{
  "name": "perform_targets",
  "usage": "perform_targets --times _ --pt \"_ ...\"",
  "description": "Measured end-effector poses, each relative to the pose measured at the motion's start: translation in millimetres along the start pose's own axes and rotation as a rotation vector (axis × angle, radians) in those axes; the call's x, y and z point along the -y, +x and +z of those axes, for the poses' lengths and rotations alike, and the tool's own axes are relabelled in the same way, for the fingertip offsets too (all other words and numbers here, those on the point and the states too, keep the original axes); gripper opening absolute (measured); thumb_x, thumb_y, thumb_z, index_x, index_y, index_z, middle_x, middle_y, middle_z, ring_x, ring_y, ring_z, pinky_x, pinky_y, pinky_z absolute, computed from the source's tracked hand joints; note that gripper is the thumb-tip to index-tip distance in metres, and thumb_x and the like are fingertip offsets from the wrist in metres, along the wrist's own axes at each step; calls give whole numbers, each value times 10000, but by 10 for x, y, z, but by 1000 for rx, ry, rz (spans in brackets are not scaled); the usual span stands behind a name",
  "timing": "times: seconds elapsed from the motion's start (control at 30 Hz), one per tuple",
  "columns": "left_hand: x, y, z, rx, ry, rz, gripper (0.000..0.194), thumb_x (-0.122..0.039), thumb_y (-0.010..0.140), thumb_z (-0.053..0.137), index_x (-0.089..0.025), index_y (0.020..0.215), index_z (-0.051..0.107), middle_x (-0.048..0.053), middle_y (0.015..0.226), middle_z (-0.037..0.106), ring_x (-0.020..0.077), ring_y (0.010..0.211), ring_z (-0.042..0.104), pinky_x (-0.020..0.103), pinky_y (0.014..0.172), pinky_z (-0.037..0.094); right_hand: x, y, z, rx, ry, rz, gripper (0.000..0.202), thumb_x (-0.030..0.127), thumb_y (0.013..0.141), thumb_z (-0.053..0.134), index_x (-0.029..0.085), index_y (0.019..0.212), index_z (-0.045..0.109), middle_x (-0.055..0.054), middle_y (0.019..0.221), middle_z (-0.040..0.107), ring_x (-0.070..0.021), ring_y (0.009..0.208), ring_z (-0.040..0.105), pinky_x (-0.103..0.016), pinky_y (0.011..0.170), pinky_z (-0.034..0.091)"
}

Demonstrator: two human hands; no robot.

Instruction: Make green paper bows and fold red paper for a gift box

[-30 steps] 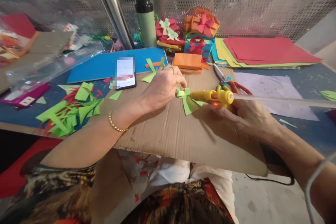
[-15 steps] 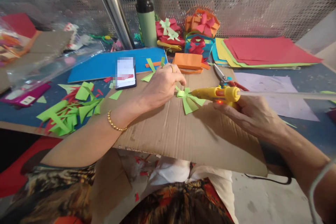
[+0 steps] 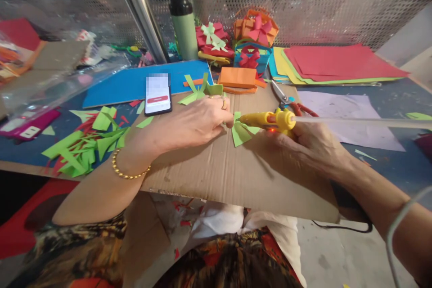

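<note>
My right hand [image 3: 313, 146] is wrapped round a yellow hot glue gun [image 3: 266, 120], its red light lit and a clear glue stick running out of the back. The nozzle tip touches or nearly touches a light-green paper bow [image 3: 241, 135] lying on the cardboard sheet [image 3: 216, 166]. My left hand [image 3: 207, 121], closed with bent fingers, grips the bow's left side and hides that part. Just beyond it lie more green paper strips [image 3: 194, 94] and a folded orange paper piece [image 3: 238, 77].
Scissors [image 3: 285, 97] lie behind the glue gun, beside lilac paper [image 3: 344, 117]. Coloured sheets [image 3: 347, 63] are stacked at back right. Decorated paper baskets [image 3: 256, 29] and a green bottle [image 3: 184, 31] stand behind. A phone [image 3: 158, 99] and green scraps [image 3: 81, 148] are on the left.
My left hand has come down onto the bow's left side, covering its loop. A curled green paper piece shows behind that hand. The glue gun stays at the bow's centre.
</note>
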State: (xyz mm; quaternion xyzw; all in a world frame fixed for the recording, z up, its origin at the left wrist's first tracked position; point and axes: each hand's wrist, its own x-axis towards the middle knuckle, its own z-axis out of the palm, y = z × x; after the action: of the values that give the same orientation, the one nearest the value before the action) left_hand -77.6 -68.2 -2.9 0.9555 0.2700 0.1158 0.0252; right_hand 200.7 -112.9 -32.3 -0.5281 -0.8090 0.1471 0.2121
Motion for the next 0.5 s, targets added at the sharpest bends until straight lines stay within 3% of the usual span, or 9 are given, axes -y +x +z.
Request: perform_targets --times 0.17,0.33,0.47,0.5 --pt "-132 -3 -51 122 19 -10 65 -199 999 623 -201 1043 672 56 1117 665 213 1000 637 320 847 478 21 4 8 62 1 27 419 504 961 478 286 629 344 47 518 311 -129 478 305 -333 517 274" --pt "-180 39 2 97 45 37 226 -200 975 686 -178 1200 669 68 1150 684 218 1012 657 311 858 493 25 7 2 33 -1 14 393 495 945 462 283 641 333 48 537 311 -130 495 288 -336 538 252" --pt "-166 39 48 38 113 102 94 -223 1011 626 -167 1030 698 81 1076 690 211 927 657 325 833 501 -2 10 19 41 -22 0 398 458 965 467 277 633 344 39 534 327 -137 520 310 -346 567 273" --pt "-161 37 57 26 121 102 135 -219 1034 580 -170 986 697 78 1052 691 203 905 654 325 828 500 -14 10 28 35 -27 0 403 459 967 478 275 633 349 41 529 331 -136 521 315 -342 566 271"
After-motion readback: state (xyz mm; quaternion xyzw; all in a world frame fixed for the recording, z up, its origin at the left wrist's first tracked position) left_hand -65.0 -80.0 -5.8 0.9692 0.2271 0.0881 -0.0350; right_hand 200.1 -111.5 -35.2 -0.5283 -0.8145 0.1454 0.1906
